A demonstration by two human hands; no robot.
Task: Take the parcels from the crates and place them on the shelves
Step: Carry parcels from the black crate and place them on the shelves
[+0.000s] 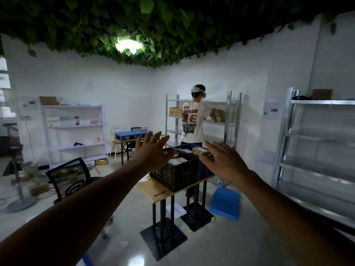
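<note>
A black crate (176,174) and a blue crate (201,170) stand side by side on a small wooden table (153,191). Brown parcels (177,161) lie inside both crates. My left hand (153,150) reaches forward with its fingers spread, just left of the black crate and holding nothing. My right hand (223,162) is also spread and bare, in front of the blue crate's right side. A metal shelf unit (317,139) stands at the right, most of its levels bare.
Another person (194,120) stands behind the table at a second metal rack (228,116) holding boxes. A blue crate (225,203) lies on the floor under the table's right side. An office chair (67,177) stands left, with a white shelf (75,127) behind it.
</note>
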